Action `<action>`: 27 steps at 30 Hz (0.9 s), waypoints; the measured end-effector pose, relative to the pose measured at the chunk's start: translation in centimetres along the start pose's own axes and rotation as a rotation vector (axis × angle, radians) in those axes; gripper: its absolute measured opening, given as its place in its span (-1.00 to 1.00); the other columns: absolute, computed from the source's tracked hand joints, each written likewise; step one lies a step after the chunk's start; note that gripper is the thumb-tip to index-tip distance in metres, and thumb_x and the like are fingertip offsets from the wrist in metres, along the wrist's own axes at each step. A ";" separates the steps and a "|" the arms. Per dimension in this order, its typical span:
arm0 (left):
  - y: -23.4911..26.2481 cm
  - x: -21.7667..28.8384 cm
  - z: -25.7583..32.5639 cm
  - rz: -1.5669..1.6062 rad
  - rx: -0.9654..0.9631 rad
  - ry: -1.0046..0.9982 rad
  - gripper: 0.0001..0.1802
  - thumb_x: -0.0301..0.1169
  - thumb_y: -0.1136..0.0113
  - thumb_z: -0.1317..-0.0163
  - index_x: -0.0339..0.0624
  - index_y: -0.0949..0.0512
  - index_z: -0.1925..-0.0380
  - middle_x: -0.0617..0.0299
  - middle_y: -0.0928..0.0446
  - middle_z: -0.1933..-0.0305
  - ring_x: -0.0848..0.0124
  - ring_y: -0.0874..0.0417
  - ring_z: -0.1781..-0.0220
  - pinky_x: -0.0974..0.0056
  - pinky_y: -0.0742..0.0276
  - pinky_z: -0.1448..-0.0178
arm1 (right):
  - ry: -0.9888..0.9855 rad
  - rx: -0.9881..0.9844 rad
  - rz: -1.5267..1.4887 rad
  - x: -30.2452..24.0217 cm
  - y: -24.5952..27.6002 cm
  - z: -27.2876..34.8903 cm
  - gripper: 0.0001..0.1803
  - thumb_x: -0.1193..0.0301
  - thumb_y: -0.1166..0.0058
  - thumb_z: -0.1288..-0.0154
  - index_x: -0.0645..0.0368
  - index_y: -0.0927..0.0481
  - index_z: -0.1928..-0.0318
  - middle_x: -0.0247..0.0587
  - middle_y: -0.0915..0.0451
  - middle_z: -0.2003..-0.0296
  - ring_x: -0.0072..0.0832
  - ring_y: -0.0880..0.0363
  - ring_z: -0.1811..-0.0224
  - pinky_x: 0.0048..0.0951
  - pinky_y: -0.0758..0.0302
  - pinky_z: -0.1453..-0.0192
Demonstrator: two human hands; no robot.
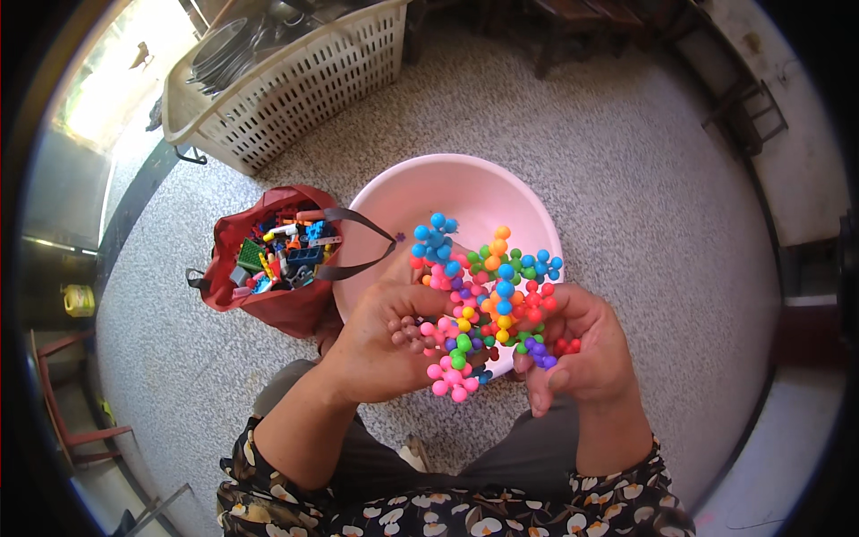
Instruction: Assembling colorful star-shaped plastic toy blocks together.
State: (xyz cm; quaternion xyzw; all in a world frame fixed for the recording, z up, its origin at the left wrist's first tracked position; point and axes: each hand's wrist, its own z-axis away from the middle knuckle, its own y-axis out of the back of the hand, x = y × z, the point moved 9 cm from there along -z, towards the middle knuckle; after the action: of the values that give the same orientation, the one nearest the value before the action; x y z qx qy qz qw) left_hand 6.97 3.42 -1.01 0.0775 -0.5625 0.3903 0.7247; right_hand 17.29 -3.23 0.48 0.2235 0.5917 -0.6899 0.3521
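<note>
A cluster of linked plastic ball-shaped building pieces (pixel 504 289) in blue, pink, orange, red, green, yellow and purple is held up between my two hands. My left hand (pixel 380 336) grips its left side, with a brown piece (pixel 411 334) and several pink ones by the fingers. My right hand (pixel 586 345) is closed at the right side, its fingers around red, green and purple pieces. Some fingertips are hidden behind the cluster. Below and beyond it stands a pink basin (pixel 385 192), whose bottom is partly covered by my hands and the cluster.
Left of the basin, a red fabric bag (pixel 291 311) with dark handles holds mixed toy blocks (pixel 286 251). A small purple piece (pixel 400 237) shows by a handle. A cream slatted crate (pixel 304 98) with dark metal pans stands at far left. Wooden furniture (pixel 591 18) lines the far side.
</note>
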 end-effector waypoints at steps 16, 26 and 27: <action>-0.3 0.7 0.4 0.059 -0.011 -0.057 -0.66 -0.48 -0.49 0.36 -0.20 -0.62 0.45 0.14 -0.45 0.04 0.31 -0.40 -0.05 0.22 -0.29 -0.12 | -0.001 -0.011 -0.027 0.3 -0.4 -0.1 -0.64 0.64 -0.25 0.11 0.34 -0.39 0.27 -0.08 -0.48 0.50 -0.42 -0.57 0.60 -0.52 -0.56 0.58; 0.2 1.0 0.0 0.006 0.023 -0.225 -0.67 -0.50 -0.50 0.39 -0.22 -0.60 0.51 0.13 -0.47 0.09 0.32 -0.43 -0.01 0.24 -0.33 -0.07 | -0.014 0.001 0.001 0.4 -0.2 0.0 -0.66 0.72 -0.21 0.15 0.32 -0.42 0.29 -0.07 -0.50 0.54 -0.41 -0.56 0.63 -0.52 -0.55 0.58; 0.0 0.0 -0.2 0.156 0.006 -0.093 -0.67 -0.51 -0.50 0.39 -0.23 -0.60 0.51 0.12 -0.46 0.08 0.31 -0.43 -0.02 0.23 -0.33 -0.08 | 0.008 -0.006 0.031 0.2 -0.2 0.1 -0.66 0.72 -0.21 0.15 0.31 -0.42 0.30 -0.08 -0.50 0.55 -0.42 -0.56 0.63 -0.52 -0.55 0.57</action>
State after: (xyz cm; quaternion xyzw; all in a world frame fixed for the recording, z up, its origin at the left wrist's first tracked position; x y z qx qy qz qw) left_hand 7.17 3.55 -1.05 0.0538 -0.5988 0.4432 0.6649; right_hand 17.04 -3.34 0.46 0.2344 0.5914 -0.6819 0.3610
